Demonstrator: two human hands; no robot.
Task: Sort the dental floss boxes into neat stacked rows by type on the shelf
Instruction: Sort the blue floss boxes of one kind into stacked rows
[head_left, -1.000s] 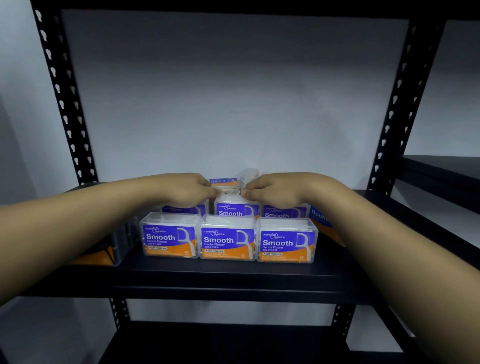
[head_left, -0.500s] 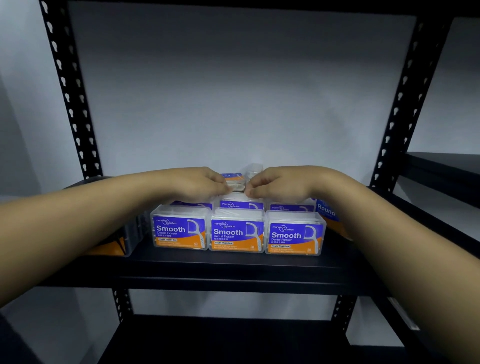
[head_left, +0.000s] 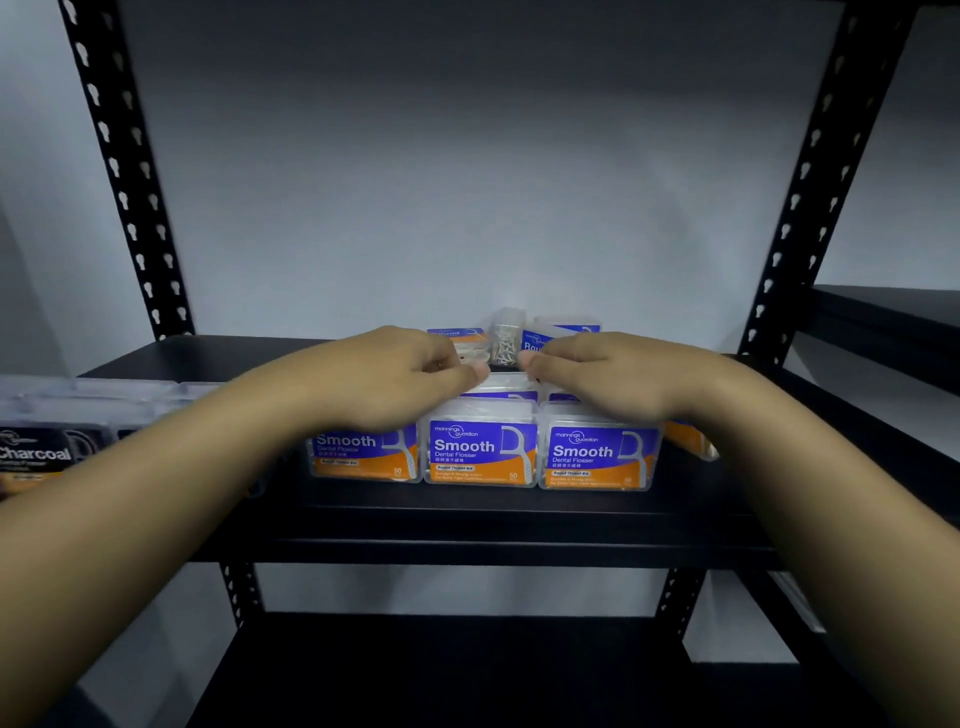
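While both arms reached to mid-frame, the left hand (head_left: 395, 376) and right hand (head_left: 597, 371) rested curled over the Smooth boxes (head_left: 480, 452). Whether either gripped anything could not be told. Charcoal boxes (head_left: 39, 452) sat far left.

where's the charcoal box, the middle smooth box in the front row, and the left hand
charcoal box (head_left: 39, 454), head view, on its front label
middle smooth box (head_left: 480, 452), head view, on its purple label
left hand (head_left: 395, 376), head view, back of the hand
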